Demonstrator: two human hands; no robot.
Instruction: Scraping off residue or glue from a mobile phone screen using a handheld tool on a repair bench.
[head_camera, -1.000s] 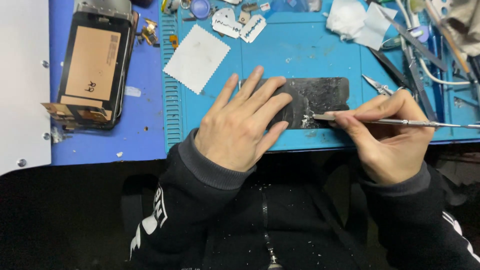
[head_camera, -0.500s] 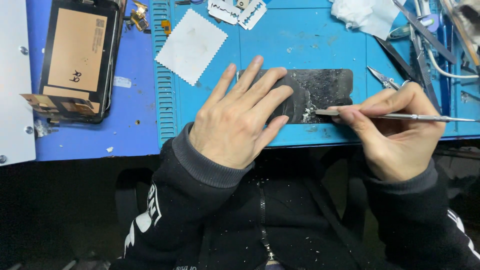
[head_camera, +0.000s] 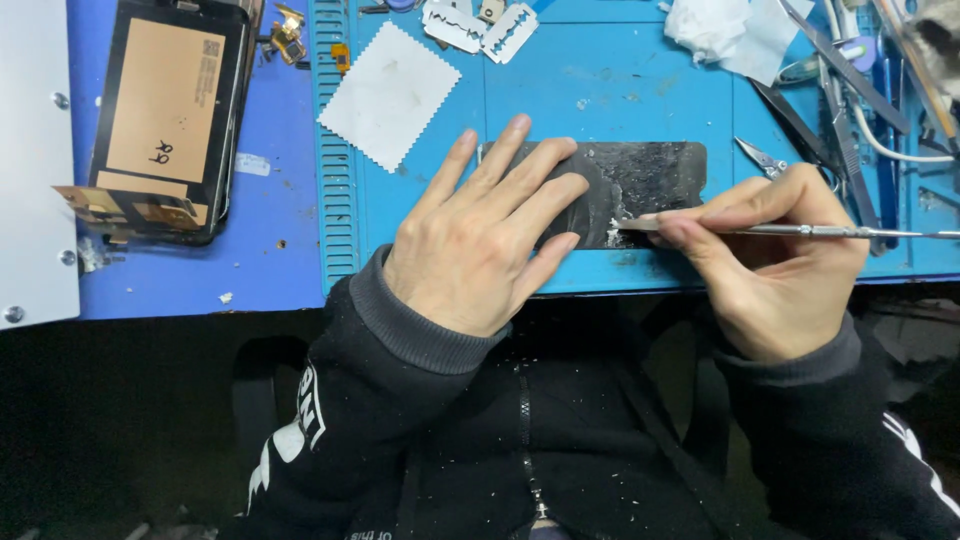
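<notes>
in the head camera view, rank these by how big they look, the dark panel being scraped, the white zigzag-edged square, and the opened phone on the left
1. Opened phone, clearly largest.
2. Dark panel, partly hidden under the left hand.
3. White zigzag-edged square.
The panel and square look close, so their order is unsure.

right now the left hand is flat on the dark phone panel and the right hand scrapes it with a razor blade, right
Not quite. In the head view the right hand holds a thin metal tool, not a razor blade. The left hand does lie flat on the dark phone panel.

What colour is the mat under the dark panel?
The mat is blue, seen in the head view.
</notes>
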